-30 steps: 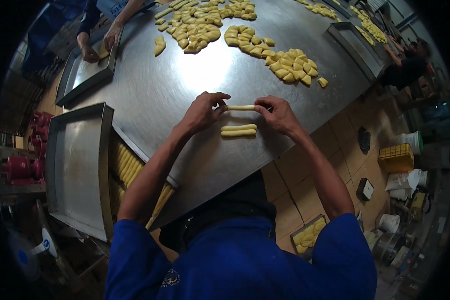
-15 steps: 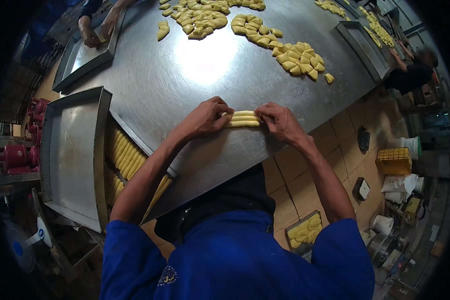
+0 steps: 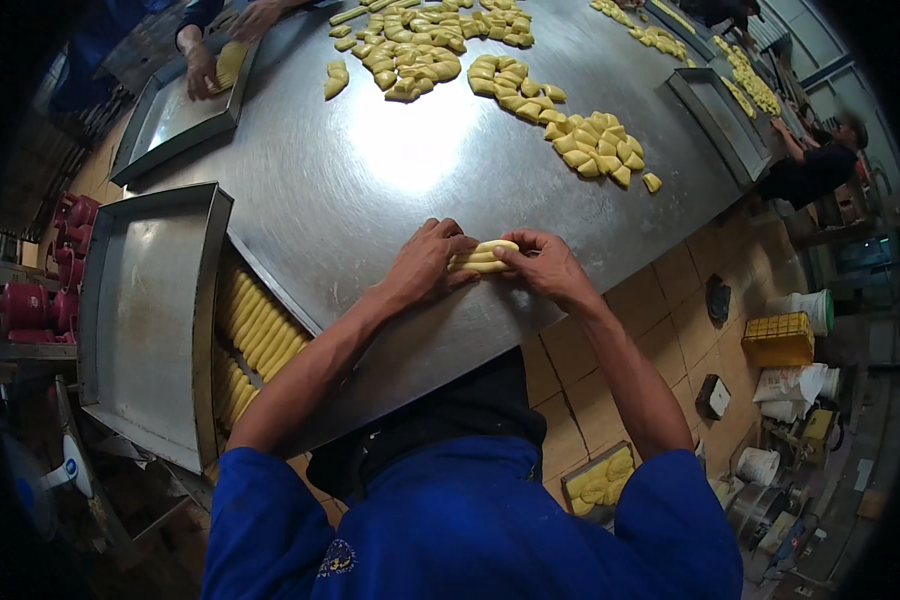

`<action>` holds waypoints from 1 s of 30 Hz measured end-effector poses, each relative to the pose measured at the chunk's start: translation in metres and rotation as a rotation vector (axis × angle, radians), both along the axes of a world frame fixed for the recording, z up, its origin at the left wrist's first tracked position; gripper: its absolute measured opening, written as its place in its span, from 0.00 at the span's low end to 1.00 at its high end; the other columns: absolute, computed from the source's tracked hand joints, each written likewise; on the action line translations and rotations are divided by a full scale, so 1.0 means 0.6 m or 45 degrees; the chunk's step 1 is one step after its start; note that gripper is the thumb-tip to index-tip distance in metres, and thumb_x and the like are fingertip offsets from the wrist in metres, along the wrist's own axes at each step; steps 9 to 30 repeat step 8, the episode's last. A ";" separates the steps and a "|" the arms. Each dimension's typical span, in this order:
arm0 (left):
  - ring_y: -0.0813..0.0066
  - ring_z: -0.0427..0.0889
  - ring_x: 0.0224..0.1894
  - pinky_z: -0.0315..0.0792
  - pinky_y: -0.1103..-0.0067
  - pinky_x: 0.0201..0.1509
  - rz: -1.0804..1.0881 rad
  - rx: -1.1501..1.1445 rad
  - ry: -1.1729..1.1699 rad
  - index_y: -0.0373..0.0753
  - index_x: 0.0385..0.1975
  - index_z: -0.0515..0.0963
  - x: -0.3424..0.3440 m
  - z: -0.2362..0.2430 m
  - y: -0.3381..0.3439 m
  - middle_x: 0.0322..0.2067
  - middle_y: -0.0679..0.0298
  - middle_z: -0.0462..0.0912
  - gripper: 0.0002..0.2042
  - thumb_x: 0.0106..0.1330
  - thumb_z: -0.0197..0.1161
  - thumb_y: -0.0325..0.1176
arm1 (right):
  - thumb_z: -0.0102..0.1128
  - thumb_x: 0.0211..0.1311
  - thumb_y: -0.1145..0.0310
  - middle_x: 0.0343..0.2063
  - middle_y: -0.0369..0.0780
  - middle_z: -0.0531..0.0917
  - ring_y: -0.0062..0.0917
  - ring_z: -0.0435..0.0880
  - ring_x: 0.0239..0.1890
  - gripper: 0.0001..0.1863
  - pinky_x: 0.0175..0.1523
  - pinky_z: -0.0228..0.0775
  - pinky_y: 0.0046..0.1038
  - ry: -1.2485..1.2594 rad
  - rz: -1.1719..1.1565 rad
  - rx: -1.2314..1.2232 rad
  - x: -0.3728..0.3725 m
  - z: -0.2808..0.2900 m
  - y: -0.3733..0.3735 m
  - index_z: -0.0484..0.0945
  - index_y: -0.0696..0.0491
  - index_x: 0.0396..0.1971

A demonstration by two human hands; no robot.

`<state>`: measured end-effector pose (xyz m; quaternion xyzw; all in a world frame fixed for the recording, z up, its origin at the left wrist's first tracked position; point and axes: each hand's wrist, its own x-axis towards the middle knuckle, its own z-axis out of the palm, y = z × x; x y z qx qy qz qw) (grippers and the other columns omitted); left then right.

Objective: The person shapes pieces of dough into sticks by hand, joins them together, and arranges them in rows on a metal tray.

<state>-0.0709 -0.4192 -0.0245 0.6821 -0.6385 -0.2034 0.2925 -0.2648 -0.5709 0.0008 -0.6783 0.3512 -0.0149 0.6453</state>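
Several short rolls of yellow dough [image 3: 488, 257] lie side by side at the near edge of the metal table [image 3: 320, 215]. My left hand [image 3: 428, 262] is closed on their left ends, with its fingertips against the dough. My right hand [image 3: 547, 267] pinches the right ends, thumb on the near side. The fingers partly cover the rolls, so I cannot tell whether they are lifted off the metal. Farther off, cut dough pieces [image 3: 595, 147] are spread in clusters across the table.
An upright-walled metal tray [image 3: 150, 300] stands at the left, above long dough rolls [image 3: 260, 325] lying in another tray. Another person's hand [image 3: 201, 72] is over a far-left tray [image 3: 175, 125]. A tray of dough [image 3: 602, 480] and a yellow crate [image 3: 778, 340] are at right.
My hands have come closer together, and the right one has moved inward along the dough rolls. At the far left, a person's hand now has dough strips beside it in the tray.
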 end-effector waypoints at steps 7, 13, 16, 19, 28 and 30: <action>0.57 0.75 0.60 0.71 0.67 0.68 0.181 0.102 -0.030 0.48 0.76 0.66 0.028 0.033 0.029 0.61 0.52 0.76 0.46 0.58 0.80 0.51 | 0.71 0.69 0.65 0.40 0.44 0.91 0.21 0.88 0.39 0.18 0.48 0.82 0.24 -0.051 -0.069 -0.604 0.027 0.041 -0.051 0.86 0.60 0.53; 0.56 0.75 0.62 0.70 0.67 0.70 0.253 0.143 -0.002 0.50 0.78 0.62 0.048 0.049 0.036 0.64 0.52 0.75 0.49 0.57 0.80 0.54 | 0.70 0.71 0.65 0.43 0.45 0.91 0.21 0.88 0.39 0.19 0.49 0.83 0.22 -0.068 -0.018 -0.675 0.037 0.065 -0.059 0.85 0.61 0.54; 0.56 0.75 0.62 0.70 0.67 0.70 0.253 0.143 -0.002 0.50 0.78 0.62 0.048 0.049 0.036 0.64 0.52 0.75 0.49 0.57 0.80 0.54 | 0.70 0.71 0.65 0.43 0.45 0.91 0.21 0.88 0.39 0.19 0.49 0.83 0.22 -0.068 -0.018 -0.675 0.037 0.065 -0.059 0.85 0.61 0.54; 0.56 0.75 0.62 0.70 0.67 0.70 0.253 0.143 -0.002 0.50 0.78 0.62 0.048 0.049 0.036 0.64 0.52 0.75 0.49 0.57 0.80 0.54 | 0.70 0.71 0.65 0.43 0.45 0.91 0.21 0.88 0.39 0.19 0.49 0.83 0.22 -0.068 -0.018 -0.675 0.037 0.065 -0.059 0.85 0.61 0.54; 0.56 0.75 0.62 0.70 0.67 0.70 0.253 0.143 -0.002 0.50 0.78 0.62 0.048 0.049 0.036 0.64 0.52 0.75 0.49 0.57 0.80 0.54 | 0.70 0.71 0.65 0.43 0.45 0.91 0.21 0.88 0.39 0.19 0.49 0.83 0.22 -0.068 -0.018 -0.675 0.037 0.065 -0.059 0.85 0.61 0.54; 0.56 0.75 0.62 0.70 0.67 0.70 0.253 0.143 -0.002 0.50 0.78 0.62 0.048 0.049 0.036 0.64 0.52 0.75 0.49 0.57 0.80 0.54 | 0.70 0.71 0.65 0.43 0.45 0.91 0.21 0.88 0.39 0.19 0.49 0.83 0.22 -0.068 -0.018 -0.675 0.037 0.065 -0.059 0.85 0.61 0.54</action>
